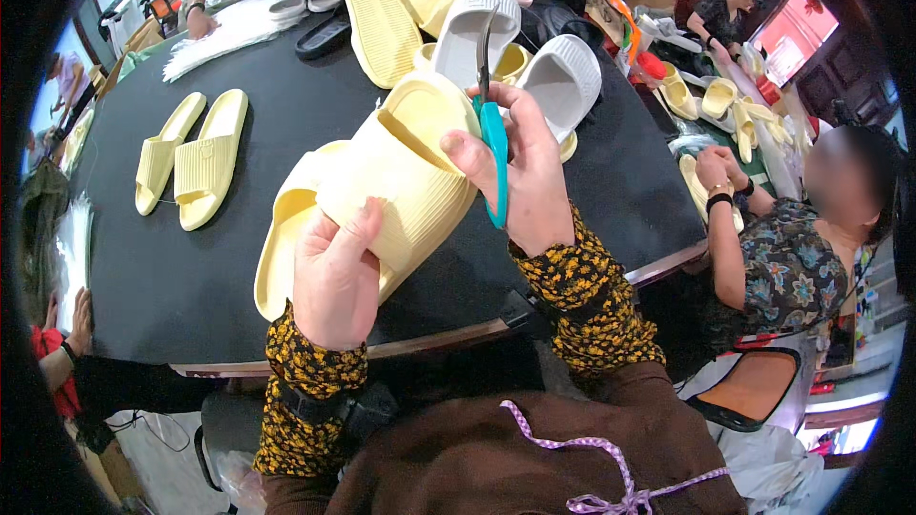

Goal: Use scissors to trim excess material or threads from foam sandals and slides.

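My left hand (pixel 336 277) grips a pair of pale yellow slide sandals (pixel 396 181) above the table, its thumb pressed on the ribbed strap of the front one. The second sandal of the pair shows behind it on the left. In my right hand (pixel 523 167) is a pair of scissors (pixel 492 148) with teal handles, the curved metal blades pointing up. The right thumb lies close to the sandal's edge; whether it touches cannot be told. Just beyond my hands stand grey slides (pixel 563 86) and more yellow slides (pixel 384 29) in a heap.
A dark table (pixel 286 67) carries a pair of yellow slides (pixel 212 160) at left and white plastic strips (pixel 229 36) at the far side. A black slide (pixel 324 33) lies beyond. Co-workers' hands (pixel 202 24) are at the far edge; another person (pixel 801 248) sits at right holding a slide.
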The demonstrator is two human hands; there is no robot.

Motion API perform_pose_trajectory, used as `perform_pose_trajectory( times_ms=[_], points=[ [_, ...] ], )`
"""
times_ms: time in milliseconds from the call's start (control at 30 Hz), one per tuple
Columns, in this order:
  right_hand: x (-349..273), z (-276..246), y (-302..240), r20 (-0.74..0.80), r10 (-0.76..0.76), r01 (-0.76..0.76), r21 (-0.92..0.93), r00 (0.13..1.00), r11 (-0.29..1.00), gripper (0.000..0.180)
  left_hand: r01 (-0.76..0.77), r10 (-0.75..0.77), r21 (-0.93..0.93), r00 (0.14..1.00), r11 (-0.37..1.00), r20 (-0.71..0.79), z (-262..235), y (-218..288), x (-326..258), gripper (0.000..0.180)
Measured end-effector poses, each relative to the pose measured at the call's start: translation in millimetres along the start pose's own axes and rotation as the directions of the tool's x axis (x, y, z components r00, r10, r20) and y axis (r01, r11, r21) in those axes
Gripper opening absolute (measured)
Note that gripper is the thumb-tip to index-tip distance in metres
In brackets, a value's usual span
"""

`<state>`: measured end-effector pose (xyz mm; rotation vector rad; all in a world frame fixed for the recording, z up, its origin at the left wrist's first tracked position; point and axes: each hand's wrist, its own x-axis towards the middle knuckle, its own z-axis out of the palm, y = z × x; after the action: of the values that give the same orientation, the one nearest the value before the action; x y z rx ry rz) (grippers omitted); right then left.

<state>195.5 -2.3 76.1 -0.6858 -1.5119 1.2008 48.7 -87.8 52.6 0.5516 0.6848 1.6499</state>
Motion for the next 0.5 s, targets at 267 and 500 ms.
perform_pose_trajectory(
  times_ms=[267, 500],
  points=[
    [0, 3, 4, -0.028, -0.035, 0.035, -0.017, 0.999, 0.999, 0.051, -0.079, 0.075, 0.046, 0.994, 0.996, 0.084, -3, -11, 3, 0.041],
    [-2, 2, 1, -0.031, 0.003, -0.004, -0.033, 1.0, 0.999, 0.051, -0.065, 0.065, -0.036, 0.998, 0.997, -0.003, -1, -14, 7, 0.038]
  ],
)
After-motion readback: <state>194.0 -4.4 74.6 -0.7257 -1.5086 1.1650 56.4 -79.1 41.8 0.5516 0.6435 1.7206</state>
